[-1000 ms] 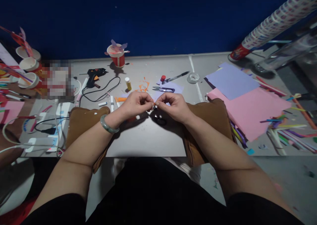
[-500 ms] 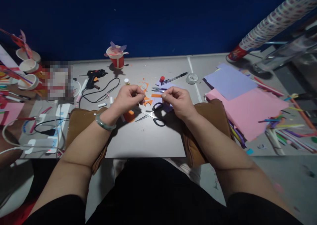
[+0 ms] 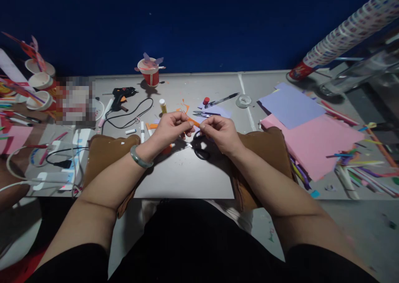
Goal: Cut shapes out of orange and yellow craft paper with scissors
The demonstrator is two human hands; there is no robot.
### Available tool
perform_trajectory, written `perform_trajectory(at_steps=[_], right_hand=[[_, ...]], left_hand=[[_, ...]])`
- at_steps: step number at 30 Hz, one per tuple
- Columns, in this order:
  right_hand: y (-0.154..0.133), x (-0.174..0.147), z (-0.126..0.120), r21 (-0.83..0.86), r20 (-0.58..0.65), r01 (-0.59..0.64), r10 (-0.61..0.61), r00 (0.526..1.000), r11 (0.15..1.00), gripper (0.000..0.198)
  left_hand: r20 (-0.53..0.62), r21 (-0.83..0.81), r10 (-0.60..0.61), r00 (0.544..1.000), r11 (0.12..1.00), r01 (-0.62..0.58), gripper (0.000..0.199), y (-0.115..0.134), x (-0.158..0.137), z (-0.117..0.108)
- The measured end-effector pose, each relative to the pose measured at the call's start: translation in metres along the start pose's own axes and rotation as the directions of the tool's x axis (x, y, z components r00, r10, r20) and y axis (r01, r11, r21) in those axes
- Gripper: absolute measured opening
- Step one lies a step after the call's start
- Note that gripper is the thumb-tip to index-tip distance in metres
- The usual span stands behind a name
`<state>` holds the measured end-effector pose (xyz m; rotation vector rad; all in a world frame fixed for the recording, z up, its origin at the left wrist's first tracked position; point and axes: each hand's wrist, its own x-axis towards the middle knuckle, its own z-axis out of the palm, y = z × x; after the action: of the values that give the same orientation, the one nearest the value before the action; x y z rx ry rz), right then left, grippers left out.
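Head view: left hand [image 3: 176,127] and right hand [image 3: 220,134] up over the pale grey tabletop [image 3: 183,181], fingertips pretty close together.
Right hand: thumb and index pinched on one end of a thin orange paper strip [image 3: 194,122].
Left hand: fingers curled, thumb in near the index, right by the strip; honestly can't tell if it's gripping it or just next to it. Smooth green bangle [image 3: 141,157] on that wrist.
Orange strip: between the two hands, at a slant.
Below the hands: black-handled metal scissors [image 3: 204,158], partly blocked by the fingers.
Just past the hands: small dark snips [image 3: 206,114] on a pale purple paper piece [image 3: 223,110], plus orange paper scraps [image 3: 183,108], a yellow glue stick with a white cap [image 3: 162,106], a little red cap [image 3: 206,100], a black pen [image 3: 222,99] and a clear tape roll [image 3: 240,102].
Forearms: brown fabric cushion [image 3: 106,152] on the left, another brown cushion [image 3: 261,139] on the right.
Further left: black glue gun [image 3: 120,97], then a white power strip [image 3: 81,134].
Further right: purple paper sheet [image 3: 291,104] overlapping pink paper [image 3: 327,143].
Back edge: red-and-white paper cup [image 3: 151,77] with purple paper bits poking out, dark blue wall [image 3: 199,25] behind.
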<state>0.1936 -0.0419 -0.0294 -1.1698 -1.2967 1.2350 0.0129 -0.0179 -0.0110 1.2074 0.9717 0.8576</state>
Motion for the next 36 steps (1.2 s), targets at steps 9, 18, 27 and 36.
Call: perform_trajectory(at_steps=[9, 18, 27, 36], right_hand=[[0.001, -0.002, 0.002, -0.035, 0.052, 0.004, -0.003, 0.999, 0.999, 0.034], [-0.002, 0.0, -0.004, -0.142, 0.115, 0.022, -0.005, 0.993, 0.99, 0.033], [-0.009, 0.0, -0.022, -0.855, 0.455, 0.392, 0.129, 0.881, 0.34, 0.044], [-0.006, 0.002, -0.017, -0.877, 0.462, 0.411, 0.207, 0.862, 0.249, 0.015]], left_hand=[[0.003, -0.102, 0.009, 1.0, 0.995, -0.009, 0.026, -0.006, 0.002, -0.001], [0.018, -0.129, -0.009, 1.0, 0.992, 0.011, 0.029, -0.006, 0.003, -0.004], [-0.139, -0.194, -0.027, 0.99, 0.981, -0.001, 0.026, 0.008, 0.014, -0.022], [-0.124, -0.207, -0.013, 0.992, 0.978, -0.013, 0.027, 0.011, 0.014, -0.028]])
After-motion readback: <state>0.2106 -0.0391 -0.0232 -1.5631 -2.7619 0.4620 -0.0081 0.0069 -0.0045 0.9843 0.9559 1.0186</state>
